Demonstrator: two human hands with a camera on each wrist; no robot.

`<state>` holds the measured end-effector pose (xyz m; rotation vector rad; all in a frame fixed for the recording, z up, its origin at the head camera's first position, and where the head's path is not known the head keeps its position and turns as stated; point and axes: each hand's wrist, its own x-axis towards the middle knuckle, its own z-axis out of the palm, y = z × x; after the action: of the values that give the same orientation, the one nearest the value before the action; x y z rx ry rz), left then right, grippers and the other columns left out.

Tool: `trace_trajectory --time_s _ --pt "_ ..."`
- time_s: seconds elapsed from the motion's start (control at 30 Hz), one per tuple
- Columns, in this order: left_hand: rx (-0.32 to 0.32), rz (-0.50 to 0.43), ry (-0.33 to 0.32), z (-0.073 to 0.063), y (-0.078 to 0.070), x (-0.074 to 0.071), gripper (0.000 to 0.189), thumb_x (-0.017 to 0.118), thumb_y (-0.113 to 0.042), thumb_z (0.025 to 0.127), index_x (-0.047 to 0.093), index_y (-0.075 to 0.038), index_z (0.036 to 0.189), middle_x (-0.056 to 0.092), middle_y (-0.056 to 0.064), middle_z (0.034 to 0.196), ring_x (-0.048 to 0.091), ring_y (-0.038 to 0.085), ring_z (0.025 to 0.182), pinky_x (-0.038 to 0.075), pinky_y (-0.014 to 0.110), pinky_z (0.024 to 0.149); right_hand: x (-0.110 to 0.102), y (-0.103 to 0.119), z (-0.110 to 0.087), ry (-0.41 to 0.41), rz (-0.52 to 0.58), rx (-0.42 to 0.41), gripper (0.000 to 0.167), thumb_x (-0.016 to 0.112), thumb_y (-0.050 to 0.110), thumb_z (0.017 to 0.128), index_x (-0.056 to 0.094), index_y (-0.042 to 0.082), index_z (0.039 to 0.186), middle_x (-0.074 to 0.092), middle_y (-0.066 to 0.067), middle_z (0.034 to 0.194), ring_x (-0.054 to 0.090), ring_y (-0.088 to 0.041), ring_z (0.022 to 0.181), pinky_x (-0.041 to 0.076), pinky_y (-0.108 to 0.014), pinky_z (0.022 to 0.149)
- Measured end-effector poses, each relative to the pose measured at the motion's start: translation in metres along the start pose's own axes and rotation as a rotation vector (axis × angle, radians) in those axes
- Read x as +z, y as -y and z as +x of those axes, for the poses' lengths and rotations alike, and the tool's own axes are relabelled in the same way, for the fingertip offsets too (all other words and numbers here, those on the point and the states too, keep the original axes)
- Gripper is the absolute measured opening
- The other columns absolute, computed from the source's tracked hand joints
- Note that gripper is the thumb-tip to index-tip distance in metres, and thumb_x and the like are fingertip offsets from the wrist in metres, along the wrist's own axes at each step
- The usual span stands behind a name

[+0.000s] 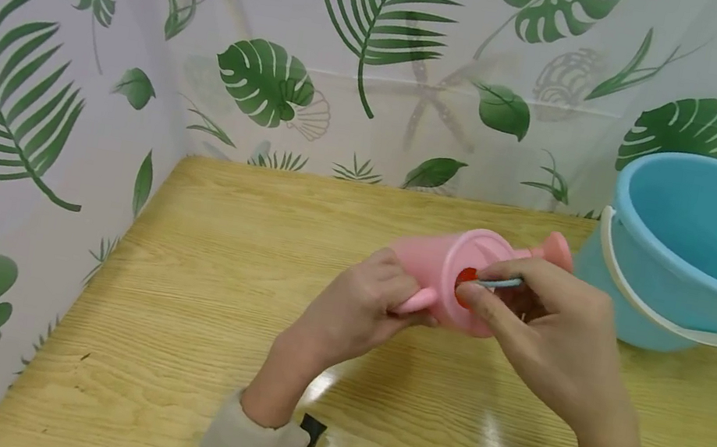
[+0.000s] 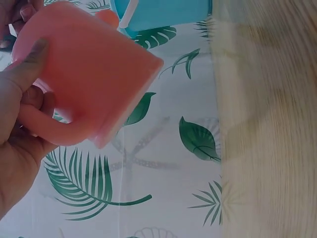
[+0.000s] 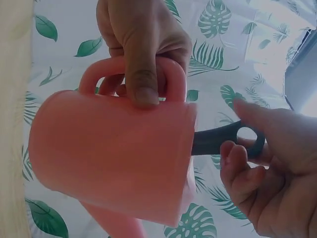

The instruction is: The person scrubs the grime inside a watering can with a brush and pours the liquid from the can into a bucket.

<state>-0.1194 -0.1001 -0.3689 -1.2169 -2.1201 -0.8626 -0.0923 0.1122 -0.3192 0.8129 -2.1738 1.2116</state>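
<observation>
My left hand [image 1: 355, 306] grips the looped handle of a pink watering can [image 1: 420, 257], its thumb lying along the can's wall in the right wrist view. The can is tipped on its side above the table, with its open top facing right toward me. My right hand [image 1: 565, 349] pinches a blue-grey tool handle with a ring-shaped end [image 3: 215, 141]. That handle reaches into the can's mouth. A red part [image 1: 467, 276] shows at the mouth beside my right fingertips; the tool's far end is hidden inside the can.
A light blue bucket [image 1: 658, 305] with a white carrying handle [image 1: 637, 302] stands on the right, close to the can's spout rose [image 1: 558, 251]. The wooden table [image 1: 194, 267] meets a leaf-printed cloth [image 1: 415, 138] at the back and left.
</observation>
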Motion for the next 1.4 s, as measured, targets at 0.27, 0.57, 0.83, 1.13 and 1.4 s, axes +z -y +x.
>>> trace_trajectory --time_s 0.27,0.57,0.83,1.13,1.4 --pt "-0.004 0.179 -0.009 -0.003 -0.001 -0.002 0.034 0.081 -0.022 0.083 0.054 -0.01 0.067 0.051 -0.001 0.065 0.054 0.018 0.078 0.046 0.02 0.075 -0.001 0.004 0.001 0.091 -0.22 0.125 0.036 0.073 -0.01 0.08 0.069 -0.002 0.114 0.067 -0.006 0.086 0.053 -0.009 0.066 0.044 -0.009 0.06" --pt "0.045 0.345 -0.07 -0.003 0.003 -0.004 0.039 0.077 -0.027 0.087 0.049 -0.01 0.066 0.047 0.001 0.063 0.05 0.018 0.073 0.043 0.019 0.064 0.007 -0.004 0.0 -0.053 -0.281 -0.153 0.014 0.067 0.008 0.094 0.072 -0.004 0.1 0.072 -0.014 0.085 0.068 -0.024 0.07 0.053 -0.017 0.074" --pt "0.112 0.418 -0.109 -0.001 0.005 -0.004 0.037 0.074 -0.029 0.089 0.05 -0.01 0.069 0.047 0.001 0.063 0.048 0.017 0.07 0.042 0.018 0.063 0.009 0.007 -0.004 0.046 -0.415 -0.194 0.03 0.074 -0.02 0.074 0.069 0.001 0.095 0.063 -0.014 0.083 0.06 -0.024 0.068 0.056 -0.035 0.059" --pt "0.144 0.402 -0.17 -0.002 0.008 -0.007 0.035 0.075 -0.026 0.088 0.05 -0.01 0.071 0.047 0.001 0.066 0.048 0.016 0.071 0.043 0.018 0.064 -0.005 0.007 0.002 0.143 0.063 0.269 0.014 0.061 -0.003 0.095 0.062 0.001 0.083 0.055 0.001 0.062 0.04 -0.008 0.044 0.032 -0.023 0.04" --pt "0.084 0.364 -0.18 -0.003 0.005 -0.004 0.038 0.078 -0.026 0.086 0.048 -0.009 0.068 0.046 0.003 0.064 0.048 0.018 0.07 0.043 0.018 0.062 0.004 0.009 0.003 -0.059 0.649 0.583 0.022 0.055 0.01 0.102 0.058 -0.01 0.093 0.058 -0.009 0.065 0.044 -0.016 0.041 0.034 -0.023 0.034"
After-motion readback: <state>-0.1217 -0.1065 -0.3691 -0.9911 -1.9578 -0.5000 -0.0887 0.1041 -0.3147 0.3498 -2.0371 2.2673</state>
